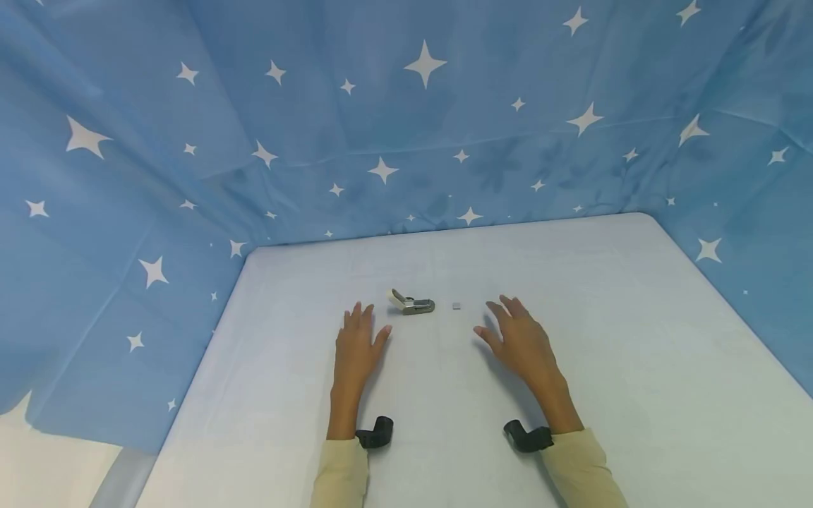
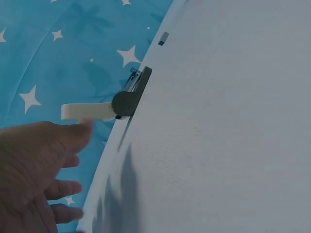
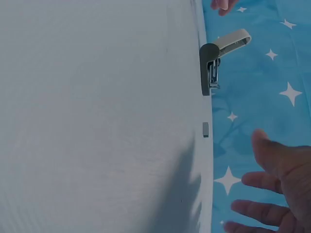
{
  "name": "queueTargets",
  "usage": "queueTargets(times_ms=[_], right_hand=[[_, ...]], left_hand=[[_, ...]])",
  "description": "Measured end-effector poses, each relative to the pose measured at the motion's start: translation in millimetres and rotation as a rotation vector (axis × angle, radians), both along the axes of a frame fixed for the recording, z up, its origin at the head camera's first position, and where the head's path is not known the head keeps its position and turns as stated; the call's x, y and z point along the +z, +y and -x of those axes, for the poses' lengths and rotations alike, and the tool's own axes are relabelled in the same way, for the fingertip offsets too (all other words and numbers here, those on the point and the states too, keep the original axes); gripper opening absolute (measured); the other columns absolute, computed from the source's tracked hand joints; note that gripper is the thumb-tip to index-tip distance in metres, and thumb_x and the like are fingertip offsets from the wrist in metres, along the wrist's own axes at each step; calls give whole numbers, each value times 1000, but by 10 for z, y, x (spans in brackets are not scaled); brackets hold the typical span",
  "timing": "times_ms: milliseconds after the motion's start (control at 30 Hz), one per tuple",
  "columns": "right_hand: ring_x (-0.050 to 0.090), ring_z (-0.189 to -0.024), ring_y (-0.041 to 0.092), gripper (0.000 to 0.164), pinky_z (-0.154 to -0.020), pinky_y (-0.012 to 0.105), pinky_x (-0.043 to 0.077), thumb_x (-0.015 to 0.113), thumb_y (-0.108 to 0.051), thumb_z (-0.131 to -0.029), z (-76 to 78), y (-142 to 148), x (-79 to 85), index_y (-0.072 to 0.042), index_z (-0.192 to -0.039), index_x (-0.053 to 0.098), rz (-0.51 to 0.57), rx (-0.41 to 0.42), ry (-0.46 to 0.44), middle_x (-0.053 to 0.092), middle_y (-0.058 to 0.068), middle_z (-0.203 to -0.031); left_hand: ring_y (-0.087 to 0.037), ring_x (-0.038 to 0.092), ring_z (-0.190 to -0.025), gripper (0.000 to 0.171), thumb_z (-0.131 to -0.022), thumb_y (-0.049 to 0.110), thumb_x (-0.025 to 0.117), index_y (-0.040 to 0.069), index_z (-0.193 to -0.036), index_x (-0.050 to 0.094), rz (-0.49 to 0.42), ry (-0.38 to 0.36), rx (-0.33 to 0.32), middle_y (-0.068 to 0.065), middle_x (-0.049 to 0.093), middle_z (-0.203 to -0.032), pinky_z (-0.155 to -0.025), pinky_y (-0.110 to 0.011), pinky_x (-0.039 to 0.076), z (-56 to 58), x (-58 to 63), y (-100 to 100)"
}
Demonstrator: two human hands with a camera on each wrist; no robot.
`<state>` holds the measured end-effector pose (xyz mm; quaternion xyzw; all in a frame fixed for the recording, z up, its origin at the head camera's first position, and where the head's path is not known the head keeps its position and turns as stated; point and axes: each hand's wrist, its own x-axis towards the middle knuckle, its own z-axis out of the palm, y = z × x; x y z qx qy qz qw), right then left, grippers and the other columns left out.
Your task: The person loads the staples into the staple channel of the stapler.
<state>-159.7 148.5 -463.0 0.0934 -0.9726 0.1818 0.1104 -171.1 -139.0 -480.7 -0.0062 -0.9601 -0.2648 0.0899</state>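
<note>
A small stapler (image 1: 418, 306) with a dark base and a cream top lies on the table, its top swung wide back to the left so the metal channel shows. Just right of it is a short grey strip of staples (image 1: 456, 306). My left hand (image 1: 357, 351) hovers left of and nearer than the stapler, fingers extended and holding nothing. In the left wrist view its thumb overlaps the cream lid (image 2: 87, 111). To the right of the staples, my right hand (image 1: 524, 343) is held over the table, fingers spread and loosely bent, with nothing in it.
The white-covered table (image 1: 444, 409) stretches out around both hands. A blue cloth with white stars (image 1: 330, 127) hangs behind it and along both sides. Each wrist wears a black camera mount (image 1: 376, 433).
</note>
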Motion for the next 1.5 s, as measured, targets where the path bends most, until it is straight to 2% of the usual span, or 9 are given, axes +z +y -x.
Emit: queueTargets(times_ms=[67,200,300,400,533,667,800,1067,1500], right_hand=[[61,-115,41,48,-84,55,54,68,-34,-92,14,2,6,-3,-128,61,76,-15,15,61,23,-128],[70,-88,31,35,-67,43,57,68,-25,-93,53,3,-11,-2,-119,65,271,-12,-41,72,16,-101],[71,-77,23,27,-62,32,56,66,-17,-94,88,-12,-54,0,-116,65,490,4,-183,73,14,-92],[71,-73,17,26,-60,26,56,62,-14,-96,107,-32,-109,2,-117,63,734,-18,-387,72,15,-93],[73,-74,15,29,-63,25,58,59,-14,-98,127,-46,-168,5,-120,59,914,-84,-529,70,18,-97],[72,-71,13,29,-62,23,57,59,-14,-98,163,-42,-217,5,-120,58,962,-114,-540,71,15,-96],[72,-69,12,29,-61,21,57,57,-13,-99,181,-51,-250,6,-120,57,984,-111,-550,72,11,-90],[71,-65,12,30,-58,20,56,58,-14,-99,194,-67,-239,6,-122,56,992,-140,-535,71,10,-88],[71,-66,10,32,-59,20,56,57,-18,-100,217,-15,-197,4,-123,56,990,-161,-526,71,9,-90]], left_hand=[[-40,44,-136,52,-97,34,61,3,-137,51,-87,15,6,-21,50,-143,-108,-54,39,36,12,7],[-31,63,-115,38,-96,22,64,1,-127,59,-258,41,-9,-17,66,-121,-97,-43,51,124,6,16],[-29,67,-106,34,-95,20,64,2,-124,61,-375,23,-46,-16,68,-115,-92,-39,54,192,-31,1],[-28,69,-105,36,-95,21,64,4,-127,59,-496,-35,-79,-14,69,-118,-90,-38,56,254,-66,-15],[-27,70,-103,48,-95,26,65,8,-137,51,-625,-125,-129,-15,66,-124,-88,-37,56,334,-87,2],[-28,72,-98,57,-95,28,66,11,-145,44,-735,-188,-181,-17,64,-125,-88,-33,57,413,-99,14],[-28,73,-92,53,-96,26,65,13,-144,46,-783,-214,-192,-17,65,-117,-85,-29,57,462,-114,1],[-32,72,-93,39,-95,19,65,2,-129,58,-859,-211,-201,-22,64,-111,-83,-27,57,509,-123,27],[-25,72,-89,35,-92,20,70,6,-124,64,-865,-202,-174,-19,70,-111,-81,-26,58,556,-131,143]])
